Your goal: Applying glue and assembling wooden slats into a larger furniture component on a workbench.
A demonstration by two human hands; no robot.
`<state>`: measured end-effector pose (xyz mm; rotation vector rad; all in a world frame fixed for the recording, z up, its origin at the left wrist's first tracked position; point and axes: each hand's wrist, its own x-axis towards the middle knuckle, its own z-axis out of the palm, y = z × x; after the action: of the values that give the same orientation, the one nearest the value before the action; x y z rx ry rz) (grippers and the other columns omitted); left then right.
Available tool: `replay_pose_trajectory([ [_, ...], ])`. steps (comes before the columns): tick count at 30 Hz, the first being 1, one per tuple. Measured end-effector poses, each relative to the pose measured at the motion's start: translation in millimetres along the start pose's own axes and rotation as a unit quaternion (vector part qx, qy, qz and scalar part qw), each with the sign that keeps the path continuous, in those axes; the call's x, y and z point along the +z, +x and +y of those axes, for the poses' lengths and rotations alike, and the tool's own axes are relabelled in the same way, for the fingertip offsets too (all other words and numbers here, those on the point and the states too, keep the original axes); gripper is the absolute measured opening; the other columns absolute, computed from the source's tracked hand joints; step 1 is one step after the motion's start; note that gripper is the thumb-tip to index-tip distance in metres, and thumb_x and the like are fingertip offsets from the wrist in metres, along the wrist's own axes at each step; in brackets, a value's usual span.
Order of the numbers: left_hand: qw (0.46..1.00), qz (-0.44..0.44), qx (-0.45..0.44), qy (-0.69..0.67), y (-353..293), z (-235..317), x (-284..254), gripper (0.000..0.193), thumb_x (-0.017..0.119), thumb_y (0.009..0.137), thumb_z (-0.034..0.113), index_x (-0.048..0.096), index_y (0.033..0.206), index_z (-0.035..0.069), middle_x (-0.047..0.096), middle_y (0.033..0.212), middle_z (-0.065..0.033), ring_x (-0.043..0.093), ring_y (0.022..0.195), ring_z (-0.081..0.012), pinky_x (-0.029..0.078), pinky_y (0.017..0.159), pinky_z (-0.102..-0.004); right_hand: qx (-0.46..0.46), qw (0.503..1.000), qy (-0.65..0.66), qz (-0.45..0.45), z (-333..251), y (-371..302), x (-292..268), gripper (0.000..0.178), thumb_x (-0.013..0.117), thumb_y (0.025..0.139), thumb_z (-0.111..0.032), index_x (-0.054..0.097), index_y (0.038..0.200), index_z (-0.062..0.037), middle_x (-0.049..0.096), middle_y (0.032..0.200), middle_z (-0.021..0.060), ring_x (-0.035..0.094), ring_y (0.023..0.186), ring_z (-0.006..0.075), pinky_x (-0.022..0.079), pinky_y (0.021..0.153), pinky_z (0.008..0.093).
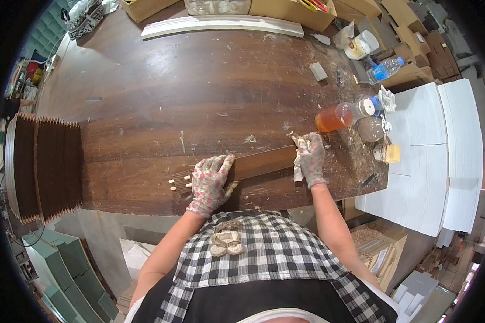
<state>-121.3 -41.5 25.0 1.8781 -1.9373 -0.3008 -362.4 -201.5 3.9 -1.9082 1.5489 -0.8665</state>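
A dark brown wooden board (269,162) lies slantwise near the table's front edge. Pale wooden dowels (173,188) stick out of its left end. My left hand (210,184), in a white glove with pink spots, grips the board across its left part, thumb along the near side. In a matching glove, my right hand (311,157) is closed around a crumpled, stained whitish rag (298,171) at the board's right end. Its fingertips are partly hidden by the rag. A bottle of amber liquid (334,118) lies just beyond my right hand.
Stacked brown boards (43,167) with dowelled ends stand on the table's left. White panels (420,151) are piled at the right. Beyond the amber bottle are a water bottle (387,70) and a white tub (362,45). A white strip (223,25) lies along the far side.
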Motion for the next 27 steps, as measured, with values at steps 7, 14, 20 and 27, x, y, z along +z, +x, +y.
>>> replay_pose_trajectory([
  [7, 1.0, 0.0, 0.015, -0.001, -1.1, 0.6, 1.4, 0.072, 0.077, 0.069, 0.028, 0.048, 0.132, 0.01, 0.054, 0.122, -0.0103, 0.052, 0.113, -0.0295, 0.038, 0.098, -0.0457, 0.003, 0.999, -0.03, -0.018, -13.0, -11.0, 3.5, 0.018, 0.064, 0.087, -0.016, 0.055, 0.084, -0.0007, 0.057, 0.087, 0.0163, 0.056, 0.082, 0.0342, 0.045, 0.074, 0.0437],
  [14, 1.0, -0.014, 0.018, 0.008, 4.1, 0.6, 2.2, 0.071, 0.075, 0.072, 0.03, 0.046, 0.133, 0.008, 0.053, 0.123, -0.0112, 0.051, 0.114, -0.0295, 0.038, 0.098, -0.046, 0.047, 0.997, 0.044, 0.039, -5.6, -8.7, -11.0, 0.01, 0.06, 0.085, -0.008, 0.056, 0.093, -0.0038, 0.058, 0.09, 0.0101, 0.058, 0.085, 0.0247, 0.047, 0.077, 0.0381],
  [20, 0.998, -0.037, 0.023, 0.042, 6.4, -0.9, -1.0, 0.071, 0.075, 0.072, 0.031, 0.047, 0.133, 0.008, 0.054, 0.121, -0.0103, 0.05, 0.115, -0.0292, 0.037, 0.098, -0.0457, -0.25, 0.956, -0.145, 0.041, -24.8, -33.8, 20.0, 0.02, 0.063, 0.078, -0.006, 0.064, 0.097, -0.0121, 0.055, 0.105, 0.0078, 0.05, 0.1, 0.0258, 0.04, 0.091, 0.0386],
  [27, 0.992, -0.044, -0.085, -0.083, 18.2, 0.8, -50.9, 0.06, 0.069, 0.082, 0.025, 0.048, 0.133, 0.003, 0.059, 0.113, -0.0099, 0.055, 0.105, -0.0299, 0.044, 0.093, -0.0414, 0.026, 0.98, 0.195, 0.024, 36.4, -9.3, -28.7, 0.016, 0.053, 0.095, -0.007, 0.053, 0.11, -0.0045, 0.058, 0.108, 0.0067, 0.06, 0.101, 0.0175, 0.052, 0.084, 0.0323],
])
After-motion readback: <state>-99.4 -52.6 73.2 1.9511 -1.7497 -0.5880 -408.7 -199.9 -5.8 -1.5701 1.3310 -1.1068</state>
